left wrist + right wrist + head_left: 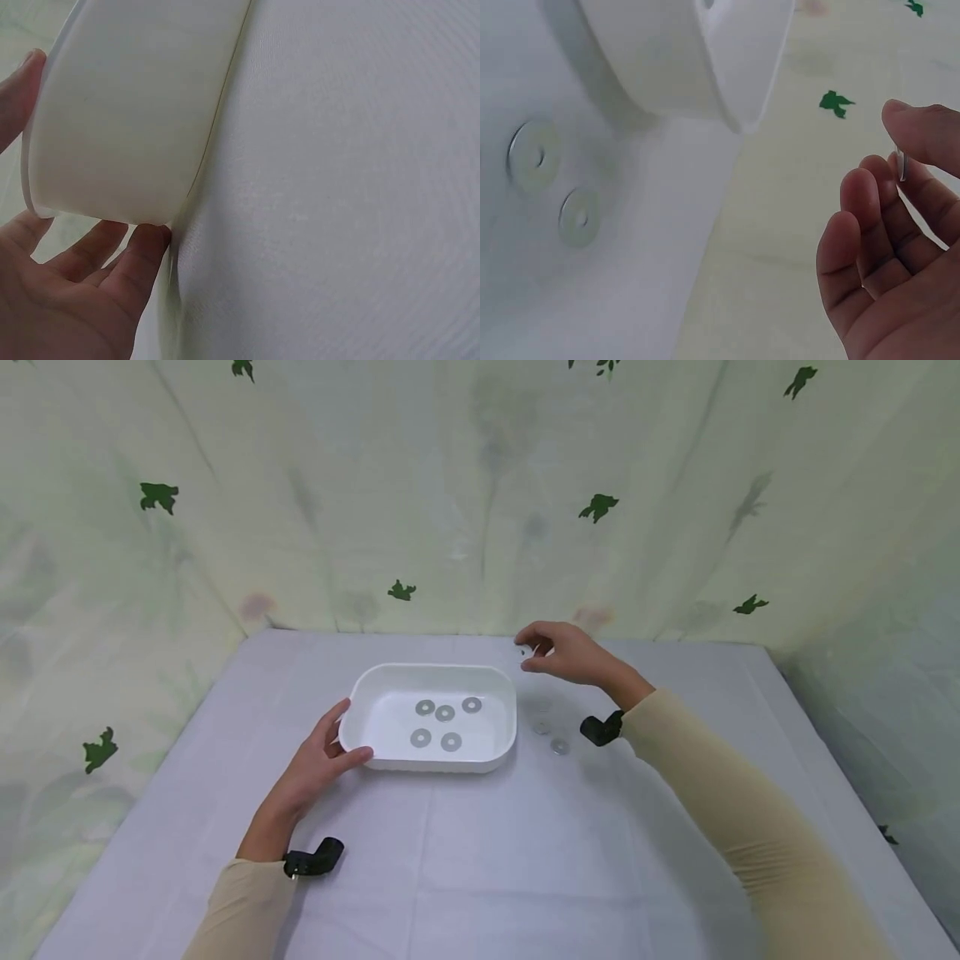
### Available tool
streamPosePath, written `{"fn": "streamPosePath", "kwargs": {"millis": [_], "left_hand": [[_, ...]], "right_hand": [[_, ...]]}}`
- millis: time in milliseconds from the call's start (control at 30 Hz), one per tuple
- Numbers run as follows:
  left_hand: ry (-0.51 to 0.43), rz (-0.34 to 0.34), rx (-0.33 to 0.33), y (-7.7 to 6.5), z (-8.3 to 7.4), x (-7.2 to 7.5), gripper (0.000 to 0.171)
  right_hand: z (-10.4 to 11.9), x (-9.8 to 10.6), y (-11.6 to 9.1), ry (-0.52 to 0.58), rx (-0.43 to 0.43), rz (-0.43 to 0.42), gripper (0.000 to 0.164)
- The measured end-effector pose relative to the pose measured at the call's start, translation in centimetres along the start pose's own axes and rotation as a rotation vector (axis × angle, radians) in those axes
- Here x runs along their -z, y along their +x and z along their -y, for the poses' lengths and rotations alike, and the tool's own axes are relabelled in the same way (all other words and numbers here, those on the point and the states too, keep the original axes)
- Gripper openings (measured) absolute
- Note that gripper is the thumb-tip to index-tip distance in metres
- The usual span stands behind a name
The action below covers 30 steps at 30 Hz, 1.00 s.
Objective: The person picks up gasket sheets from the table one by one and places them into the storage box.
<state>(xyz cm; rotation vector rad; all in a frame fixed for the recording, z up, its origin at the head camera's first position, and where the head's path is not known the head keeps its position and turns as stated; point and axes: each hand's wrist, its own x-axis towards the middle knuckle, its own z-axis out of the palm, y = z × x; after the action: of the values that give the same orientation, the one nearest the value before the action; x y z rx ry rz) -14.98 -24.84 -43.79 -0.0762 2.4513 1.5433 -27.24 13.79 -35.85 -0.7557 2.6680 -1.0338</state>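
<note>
A white rectangular tray with rounded corners rests on the table, and several flat metal washers lie on its floor. My left hand grips the tray's left end, thumb on the near rim and fingers against the end wall; the left wrist view shows the tray's outer wall between thumb and fingers. Beyond the tray's right side, my right hand pinches a washer between thumb and index finger above the table. In the right wrist view that washer appears edge-on, partly hidden by the fingers.
More washers lie on the white tablecloth right of the tray, below my right hand. A pale curtain with green leaf shapes stands behind the table's back edge. Black wrist mounts sit on both wrists.
</note>
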Motion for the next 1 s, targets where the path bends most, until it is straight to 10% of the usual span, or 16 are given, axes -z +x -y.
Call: {"fn": "streamPosePath", "kwargs": {"millis": [1000], "left_hand": [[0.005, 0.022, -0.003, 0.4, 0.4, 0.9, 0.099]], "right_hand": [[7.5, -9.1, 7.7, 0.196, 0.074, 0.146, 0.038]]}}
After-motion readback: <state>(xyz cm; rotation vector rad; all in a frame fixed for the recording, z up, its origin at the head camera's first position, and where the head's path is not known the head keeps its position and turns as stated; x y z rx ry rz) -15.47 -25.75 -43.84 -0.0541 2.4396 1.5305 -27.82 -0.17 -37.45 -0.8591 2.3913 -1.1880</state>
